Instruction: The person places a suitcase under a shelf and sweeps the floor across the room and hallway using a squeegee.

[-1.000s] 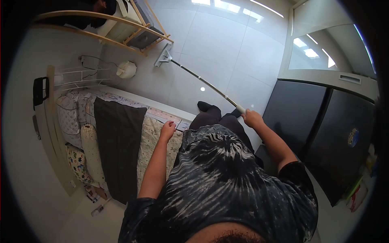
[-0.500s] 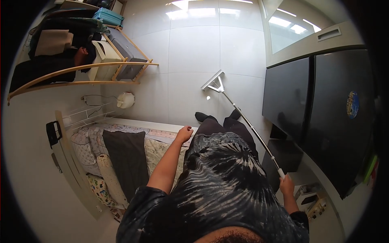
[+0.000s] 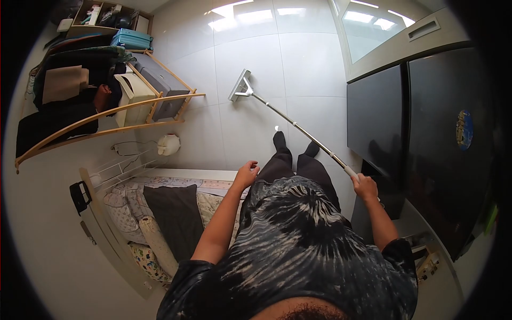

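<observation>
My right hand [image 3: 365, 188] is closed around the grip end of a flat-headed mop [image 3: 290, 123]. Its long metal handle slants up and left to a pale, narrow head resting on the tiled floor [image 3: 256, 53]. Nothing shows in my left hand [image 3: 247, 175], which hangs beside my hip with loosely bent fingers, close to the bed's edge. A small white scrap [image 3: 277, 128] lies on the floor at the tip of my dark-socked foot [image 3: 280, 141].
On the left stand a wooden clothes rack [image 3: 106, 109] with bins and a bed [image 3: 173, 213] with a dark grey cloth. A white rounded container [image 3: 169, 144] sits between them. A dark fridge [image 3: 442, 144] lines the right side, below a glass-panelled cabinet door [image 3: 373, 26].
The mop head has swung left and farther away across the tiles. My right hand has come forward with the handle. My feet have shifted, one now touching or nearly touching the scrap.
</observation>
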`<state>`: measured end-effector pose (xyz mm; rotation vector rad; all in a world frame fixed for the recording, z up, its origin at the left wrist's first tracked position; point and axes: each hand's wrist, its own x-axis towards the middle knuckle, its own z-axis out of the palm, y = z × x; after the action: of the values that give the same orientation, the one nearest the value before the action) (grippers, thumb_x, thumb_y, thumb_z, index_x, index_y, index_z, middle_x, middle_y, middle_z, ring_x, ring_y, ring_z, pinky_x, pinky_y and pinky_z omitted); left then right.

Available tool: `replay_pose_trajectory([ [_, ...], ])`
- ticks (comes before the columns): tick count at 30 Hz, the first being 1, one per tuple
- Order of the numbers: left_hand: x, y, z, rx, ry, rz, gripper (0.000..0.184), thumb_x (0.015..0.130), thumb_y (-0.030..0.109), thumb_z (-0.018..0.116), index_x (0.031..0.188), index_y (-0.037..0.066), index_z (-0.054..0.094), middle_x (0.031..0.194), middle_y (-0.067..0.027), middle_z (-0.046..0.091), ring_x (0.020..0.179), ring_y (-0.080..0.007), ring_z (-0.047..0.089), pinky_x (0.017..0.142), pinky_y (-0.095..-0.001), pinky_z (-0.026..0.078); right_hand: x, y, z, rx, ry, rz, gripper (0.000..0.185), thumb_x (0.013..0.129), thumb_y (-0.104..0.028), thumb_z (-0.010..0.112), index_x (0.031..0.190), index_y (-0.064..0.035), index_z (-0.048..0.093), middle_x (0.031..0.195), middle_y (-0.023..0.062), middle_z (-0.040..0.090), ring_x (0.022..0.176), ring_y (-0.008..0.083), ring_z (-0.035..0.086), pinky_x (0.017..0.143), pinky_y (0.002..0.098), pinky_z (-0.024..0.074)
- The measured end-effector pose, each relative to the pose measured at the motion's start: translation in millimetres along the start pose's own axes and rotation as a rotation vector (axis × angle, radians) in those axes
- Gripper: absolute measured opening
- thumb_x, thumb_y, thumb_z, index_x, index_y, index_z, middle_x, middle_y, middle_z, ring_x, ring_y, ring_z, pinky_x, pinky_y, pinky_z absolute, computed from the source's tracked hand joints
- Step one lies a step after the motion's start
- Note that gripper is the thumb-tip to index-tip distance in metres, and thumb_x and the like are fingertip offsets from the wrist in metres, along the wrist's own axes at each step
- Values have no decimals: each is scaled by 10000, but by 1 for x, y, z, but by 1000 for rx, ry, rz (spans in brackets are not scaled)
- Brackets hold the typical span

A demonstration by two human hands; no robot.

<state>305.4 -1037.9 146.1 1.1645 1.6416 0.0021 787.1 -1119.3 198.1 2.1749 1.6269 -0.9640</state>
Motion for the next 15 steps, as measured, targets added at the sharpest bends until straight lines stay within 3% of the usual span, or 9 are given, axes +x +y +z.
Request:
replay_pose_trajectory([
  [2, -2, -33, -13, 6, 6, -24, 393, 878, 264, 607, 1179, 13, 583, 1058, -158, 679, 947, -284, 664, 839, -363, 508, -1, -24, 3, 33, -7, 17, 391, 907, -442, 534, 879, -64, 633, 793, 220, 659, 779, 421, 637, 705, 511, 503],
  [4, -6, -69, -30, 40, -23, -213, 405, 866, 261, 603, 1173, -3, 582, 1020, -170, 679, 863, -254, 681, 783, -358, 526, 1, -50, 6, 66, -41, 51, 412, 902, -461, 532, 908, -69, 658, 823, 213, 665, 805, 423, 634, 719, 516, 489],
  [7, -7, -130, -50, -65, 56, -319, 421, 854, 258, 599, 1172, -17, 578, 982, -172, 677, 768, -226, 685, 720, -349, 537, 25, -95, 15, 88, -55, 59, 424, 907, -465, 510, 891, -65, 650, 855, 216, 666, 830, 418, 633, 744, 514, 494],
  [11, -12, -127, -84, -141, 51, -394, 447, 847, 214, 602, 1204, -49, 541, 1043, -168, 647, 774, -237, 681, 686, -331, 529, 86, -147, 24, 95, -20, 45, 463, 917, -483, 488, 933, -49, 648, 860, 221, 668, 843, 428, 631, 742, 525, 487],
  [15, 12, -117, -97, -120, 40, -312, 444, 849, 213, 597, 1198, -56, 542, 1048, -171, 648, 777, -227, 681, 691, -327, 520, 121, -185, 18, 42, -85, 49, 498, 938, -497, 443, 962, -40, 641, 928, 216, 675, 915, 396, 647, 796, 502, 500],
])
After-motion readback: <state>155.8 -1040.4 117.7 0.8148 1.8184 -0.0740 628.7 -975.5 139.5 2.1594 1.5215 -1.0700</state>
